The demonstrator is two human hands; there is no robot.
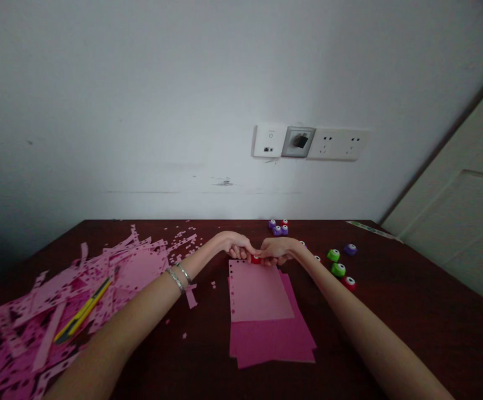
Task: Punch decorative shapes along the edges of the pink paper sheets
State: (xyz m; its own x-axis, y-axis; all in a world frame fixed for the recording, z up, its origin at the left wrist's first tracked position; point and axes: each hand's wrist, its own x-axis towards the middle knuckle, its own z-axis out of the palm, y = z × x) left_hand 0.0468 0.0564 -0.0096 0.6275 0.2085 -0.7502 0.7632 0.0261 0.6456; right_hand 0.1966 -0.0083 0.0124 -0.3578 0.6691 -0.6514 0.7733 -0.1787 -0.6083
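A small red craft punch (256,259) sits at the far edge of a light pink sheet (260,294). My left hand (238,246) and my right hand (275,250) meet over it, both closed, with their thumbs pressed on its top. Punched holes run down the sheet's left side and along part of its far edge. Beneath that sheet lie darker pink sheets (272,341), slightly fanned out. My fingers hide most of the punch and the sheet's far edge.
Left of my arms spreads a heap of cut pink strips (141,269) with a yellow box cutter (83,311) on it. Several punches, including a green punch (338,270) and a purple punch (350,249), stand right. A ruler-like strip (372,229) lies near the wall sockets (339,144).
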